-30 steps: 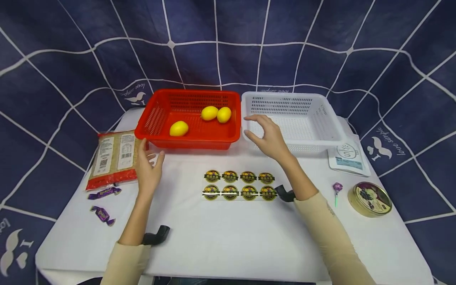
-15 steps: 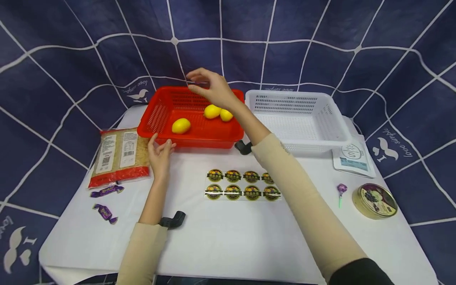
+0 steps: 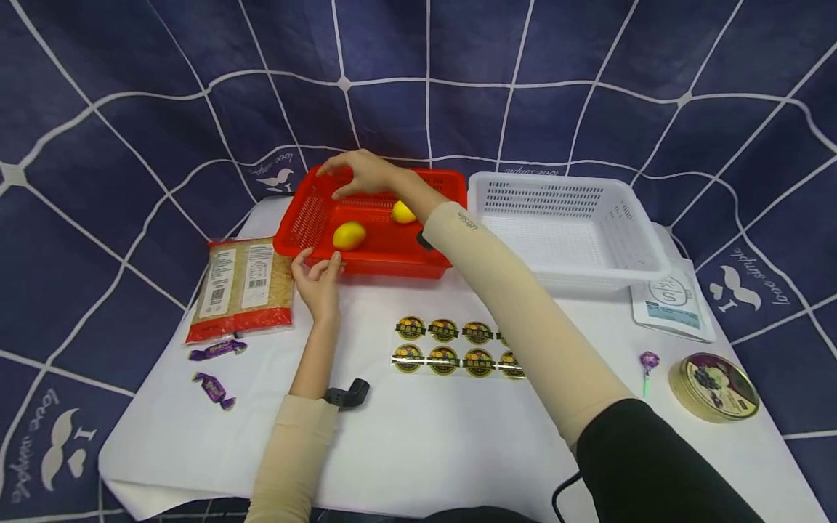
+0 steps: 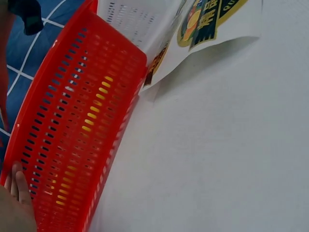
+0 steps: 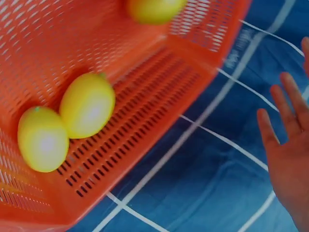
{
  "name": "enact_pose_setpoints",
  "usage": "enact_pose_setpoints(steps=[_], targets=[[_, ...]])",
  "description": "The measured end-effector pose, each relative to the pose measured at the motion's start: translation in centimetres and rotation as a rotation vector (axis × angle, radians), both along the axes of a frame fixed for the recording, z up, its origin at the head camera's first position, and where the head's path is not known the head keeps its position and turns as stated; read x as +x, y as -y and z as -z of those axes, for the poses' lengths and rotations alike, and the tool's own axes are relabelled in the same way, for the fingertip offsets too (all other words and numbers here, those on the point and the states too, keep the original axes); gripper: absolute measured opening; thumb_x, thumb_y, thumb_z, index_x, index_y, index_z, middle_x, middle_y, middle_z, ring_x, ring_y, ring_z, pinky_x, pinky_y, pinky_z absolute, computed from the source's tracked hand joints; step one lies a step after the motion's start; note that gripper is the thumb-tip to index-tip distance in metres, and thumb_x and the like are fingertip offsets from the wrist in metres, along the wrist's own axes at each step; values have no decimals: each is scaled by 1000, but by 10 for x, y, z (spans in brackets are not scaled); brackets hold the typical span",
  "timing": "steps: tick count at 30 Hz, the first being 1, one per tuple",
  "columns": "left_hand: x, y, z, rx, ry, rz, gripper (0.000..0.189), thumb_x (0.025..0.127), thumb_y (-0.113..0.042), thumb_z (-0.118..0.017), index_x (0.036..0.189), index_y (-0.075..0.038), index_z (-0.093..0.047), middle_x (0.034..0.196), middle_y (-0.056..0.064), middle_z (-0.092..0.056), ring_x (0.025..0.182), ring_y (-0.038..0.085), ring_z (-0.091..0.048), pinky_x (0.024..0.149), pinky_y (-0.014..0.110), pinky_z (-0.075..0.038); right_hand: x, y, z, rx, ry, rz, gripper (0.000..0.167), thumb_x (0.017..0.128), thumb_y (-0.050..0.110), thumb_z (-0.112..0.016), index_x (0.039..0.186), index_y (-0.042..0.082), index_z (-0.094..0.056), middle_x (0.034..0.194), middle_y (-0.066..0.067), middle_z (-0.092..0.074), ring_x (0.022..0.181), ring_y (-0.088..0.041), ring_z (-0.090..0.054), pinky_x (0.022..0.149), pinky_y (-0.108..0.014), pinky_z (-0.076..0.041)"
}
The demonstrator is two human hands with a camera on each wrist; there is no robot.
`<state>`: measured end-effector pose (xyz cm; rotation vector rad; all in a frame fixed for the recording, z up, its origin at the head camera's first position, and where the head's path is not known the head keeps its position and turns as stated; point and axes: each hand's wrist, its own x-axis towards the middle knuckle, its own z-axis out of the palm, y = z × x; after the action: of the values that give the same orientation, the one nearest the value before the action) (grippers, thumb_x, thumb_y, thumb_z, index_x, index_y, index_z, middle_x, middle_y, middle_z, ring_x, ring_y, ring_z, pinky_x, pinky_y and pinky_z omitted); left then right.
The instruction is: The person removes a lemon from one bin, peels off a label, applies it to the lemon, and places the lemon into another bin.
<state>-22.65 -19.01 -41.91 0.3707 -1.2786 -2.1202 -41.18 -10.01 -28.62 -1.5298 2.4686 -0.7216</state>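
Observation:
A red plastic basket (image 3: 408, 266) holds three yellow lemons; one lemon (image 3: 349, 236) lies front left, while the other two (image 5: 88, 105) sit side by side in the right wrist view. In the head view the right forearm partly covers that pair. My left hand (image 3: 319, 287) is at the basket's front left, its extended fingers (image 4: 20, 186) against the slotted wall near the rim. Over the basket's back left part hovers my right hand (image 3: 362, 173), empty, with thumb and fingers apart.
To the right stands a white basket (image 3: 562, 274). A sheet of round stickers (image 3: 443, 347) lies in front. Left are a grain bag (image 3: 245, 287) and two purple candies (image 3: 214, 388); right are a pouch (image 3: 673, 301), a lollipop (image 3: 649, 360) and a round tin (image 3: 714, 387).
My right hand has swung left from the white basket's near left corner to over the red basket. My left hand has shifted right along the red basket's front. The head view has shifted slightly.

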Motion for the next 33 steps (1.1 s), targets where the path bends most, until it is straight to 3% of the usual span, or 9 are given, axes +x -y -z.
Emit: enact_pose_setpoints(steps=[5, 10, 17, 26, 33], targets=[[2, -4, 2, 18, -17, 2, 57, 77, 5, -71, 123, -4, -39, 72, 13, -55, 66, 25, -63, 73, 31, -55, -5, 10, 23, 140, -44, -78, 55, 81, 28, -72, 132, 20, -53, 133, 5, -50, 123, -10, -42, 103, -18, -29], [3, -2, 3, 29, 20, 15, 56, 76, 5, -71, 121, -8, -40, 73, 12, -54, 67, 25, -63, 75, 32, -55, -9, 12, 45, 217, 5, -97, 59, 81, 26, -72, 135, 20, -50, 136, 2, -47, 125, -14, -40, 106, -24, -29], [1, -1, 13, 32, 11, 1, 56, 75, 4, -72, 120, -10, -41, 70, 8, -54, 65, 21, -64, 73, 32, -56, -8, 12, 74, 319, 25, -142, 60, 82, 25, -71, 137, 22, -47, 138, 1, -45, 126, -17, -39, 106, -28, -27], [1, 0, 15, -40, 12, -8, 57, 75, -2, -74, 121, -9, -41, 71, 8, -56, 66, 21, -64, 74, 32, -55, -8, 13, 87, 422, 86, -135, 57, 86, 19, -66, 138, 20, -44, 138, -3, -44, 115, -20, -43, 103, -30, -33], [3, 1, 15, -24, 24, -10, 58, 75, -1, -74, 122, -8, -41, 72, 8, -57, 66, 21, -64, 74, 30, -55, -8, 13, 100, 435, 17, -177, 55, 87, 21, -65, 138, 17, -45, 127, -4, -54, 94, -21, -44, 94, -29, -38]])
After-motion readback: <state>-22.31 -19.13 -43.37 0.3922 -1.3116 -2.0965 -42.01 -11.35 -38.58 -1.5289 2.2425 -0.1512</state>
